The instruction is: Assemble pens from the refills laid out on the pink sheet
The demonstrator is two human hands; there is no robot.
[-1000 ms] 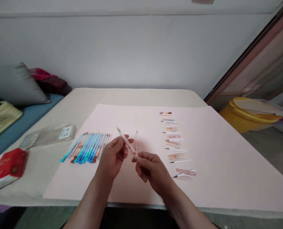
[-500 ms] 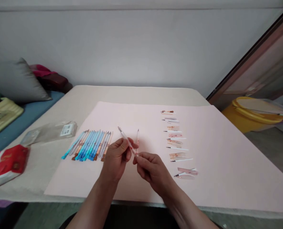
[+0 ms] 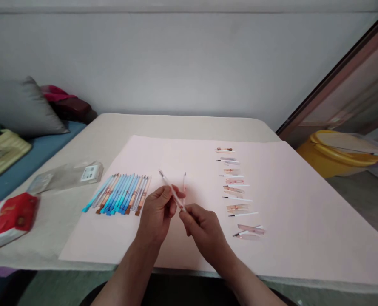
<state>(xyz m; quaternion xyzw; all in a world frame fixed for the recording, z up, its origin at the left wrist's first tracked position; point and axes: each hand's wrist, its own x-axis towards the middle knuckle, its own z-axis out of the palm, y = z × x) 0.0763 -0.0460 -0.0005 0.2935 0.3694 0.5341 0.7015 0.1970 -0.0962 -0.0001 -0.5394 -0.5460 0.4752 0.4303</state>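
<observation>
A clear pen with reddish marks (image 3: 169, 182) is held aslant above the sheet, its tip toward the upper left. My left hand (image 3: 158, 208) is closed around its middle. My right hand (image 3: 202, 221) pinches its lower end between thumb and fingers. Just beyond my hands a second, similar pen (image 3: 184, 182) lies on the pink sheet (image 3: 176, 153), its lower part hidden by my fingers. To the left lies a row of blue, brown and clear pens (image 3: 121, 193). On the right, a column of pen parts (image 3: 235, 192) shows several white refills beside separate clear and patterned barrels.
A clear plastic packet (image 3: 70, 175) and a red and white pack (image 3: 12, 219) lie at the table's left. A grey cushion (image 3: 21, 108) rests on a blue seat. Past the table's right edge stands a yellow bucket (image 3: 325, 155). A wall (image 3: 182, 63) rises behind.
My right hand has shifted slightly right and down along the pen's lower end, its fingers curling further. My left hand and the pen have barely moved.
</observation>
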